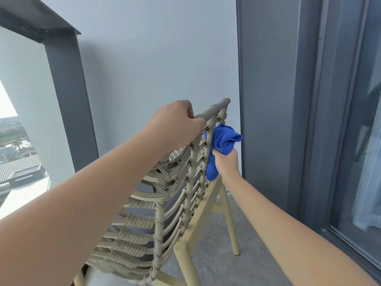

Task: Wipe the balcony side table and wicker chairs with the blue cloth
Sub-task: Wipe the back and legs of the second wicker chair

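1. We see one wicker chair from behind and above. Its woven back fills the centre of the view and is tilted, the top rail running up toward the right.
2. Left hand: fingers curled over the top rail of the chair back, gripping it. The forearm crosses the lower left of the view.
3. Right hand: fingers closed around the bunched blue cloth, holding it from below. The forearm comes in from the lower right.
4. The blue cloth sits at the right edge of the chair back, just below the top corner. It touches the outer woven upright; a fold hangs down beside the hand, and the upper part stands above the fist in a loose wad.
5. The chair's rear legs are plain tan tubes standing on a grey floor.
6. Behind the chair there is a pale wall. On the right, a dark grey door frame with glass. On the left, a dark railing post and, beyond it, rooftops far below.
7. We find no side table in view.
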The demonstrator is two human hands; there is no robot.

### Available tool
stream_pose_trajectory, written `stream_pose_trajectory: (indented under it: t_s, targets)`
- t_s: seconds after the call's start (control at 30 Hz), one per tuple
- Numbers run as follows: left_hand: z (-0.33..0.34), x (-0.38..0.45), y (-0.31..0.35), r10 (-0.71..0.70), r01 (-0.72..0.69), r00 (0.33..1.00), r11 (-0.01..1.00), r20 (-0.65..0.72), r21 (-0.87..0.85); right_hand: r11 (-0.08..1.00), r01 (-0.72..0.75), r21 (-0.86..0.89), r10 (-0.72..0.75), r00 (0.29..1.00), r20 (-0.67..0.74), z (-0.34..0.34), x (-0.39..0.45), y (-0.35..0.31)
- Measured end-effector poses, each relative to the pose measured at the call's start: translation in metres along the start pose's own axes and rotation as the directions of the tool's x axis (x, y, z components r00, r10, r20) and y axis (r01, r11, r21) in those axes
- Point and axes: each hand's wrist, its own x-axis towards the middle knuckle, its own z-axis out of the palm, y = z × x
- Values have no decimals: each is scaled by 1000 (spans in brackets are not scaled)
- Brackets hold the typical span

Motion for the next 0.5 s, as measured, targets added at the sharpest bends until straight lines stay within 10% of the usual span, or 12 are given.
stream_pose_trajectory:
  t_s: [0.5]
  targets:
    - [-3,1,-4,-13,13,1000,999,-3,-37,987,87,137,-80,995,-54,10,-91,-6]
